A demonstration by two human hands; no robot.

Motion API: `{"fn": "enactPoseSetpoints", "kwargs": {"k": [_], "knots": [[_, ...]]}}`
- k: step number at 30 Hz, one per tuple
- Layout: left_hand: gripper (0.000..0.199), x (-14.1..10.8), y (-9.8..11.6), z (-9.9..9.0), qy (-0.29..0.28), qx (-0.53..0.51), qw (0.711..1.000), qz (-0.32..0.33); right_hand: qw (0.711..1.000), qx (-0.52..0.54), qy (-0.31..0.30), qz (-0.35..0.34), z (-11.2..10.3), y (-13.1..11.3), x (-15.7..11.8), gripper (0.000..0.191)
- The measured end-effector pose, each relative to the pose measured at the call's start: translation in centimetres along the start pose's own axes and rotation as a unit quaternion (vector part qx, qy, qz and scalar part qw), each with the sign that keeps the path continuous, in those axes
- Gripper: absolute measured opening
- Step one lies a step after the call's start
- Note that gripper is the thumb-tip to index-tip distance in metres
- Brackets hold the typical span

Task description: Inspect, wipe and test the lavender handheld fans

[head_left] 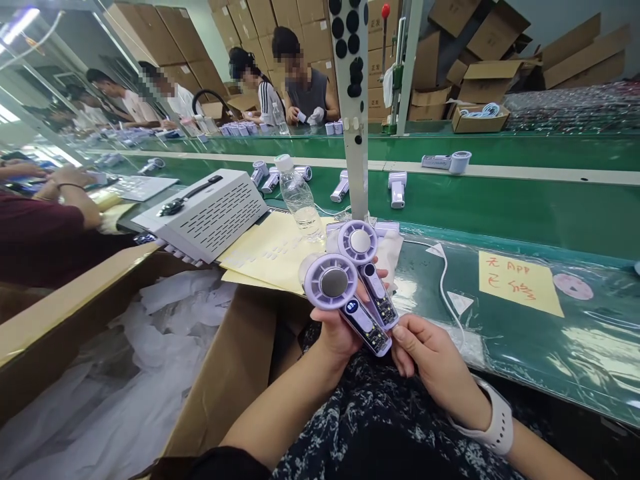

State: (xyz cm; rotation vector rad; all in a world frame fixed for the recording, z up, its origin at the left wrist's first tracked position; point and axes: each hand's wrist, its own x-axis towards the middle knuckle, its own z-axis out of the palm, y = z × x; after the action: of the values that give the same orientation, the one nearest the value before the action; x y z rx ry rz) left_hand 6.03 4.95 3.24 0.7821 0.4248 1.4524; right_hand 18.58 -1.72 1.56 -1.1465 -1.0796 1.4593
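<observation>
Two light-purple handheld fans are in front of me, their handles opened so that circuit boards show. The nearer fan (367, 325) has a small lit display reading about 83. Beside and partly behind it is the second fan (361, 241), its display dark. My left hand (337, 330) is closed around both handles from below, with its fingertips showing behind them. At the lower end of the second fan's handle, my right hand (417, 343) pinches with thumb and forefinger. Its other fingers are curled.
On the left stands a cardboard box (225, 380) of white plastic bags. Behind are a grey metal unit (205, 213), yellow paper (265, 250), a clear bottle (300, 200) and an upright post (353, 153). More fans (397, 189) lie on the green conveyor (500, 203). Several people sit beyond.
</observation>
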Motion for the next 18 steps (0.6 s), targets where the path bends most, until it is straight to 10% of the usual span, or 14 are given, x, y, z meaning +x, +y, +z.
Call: {"fn": "enactPoseSetpoints", "kwargs": {"k": [8,15,18], "knots": [[0.070,-0.5,-0.5,-0.4,0.007,-0.009,1.000,0.002,0.999,0.002,0.043,-0.022,0.9,1.1,0.0,0.048],[0.066,0.6,0.7,-0.6,0.047,-0.027,0.998,0.012,0.963,-0.217,-0.013,-0.157,-1.8,-0.3,0.3,0.038],[0.067,0.9,1.1,-0.8,0.064,-0.006,0.997,0.030,0.910,-0.347,0.113,-0.194,-3.7,-1.1,1.3,0.036]]}}
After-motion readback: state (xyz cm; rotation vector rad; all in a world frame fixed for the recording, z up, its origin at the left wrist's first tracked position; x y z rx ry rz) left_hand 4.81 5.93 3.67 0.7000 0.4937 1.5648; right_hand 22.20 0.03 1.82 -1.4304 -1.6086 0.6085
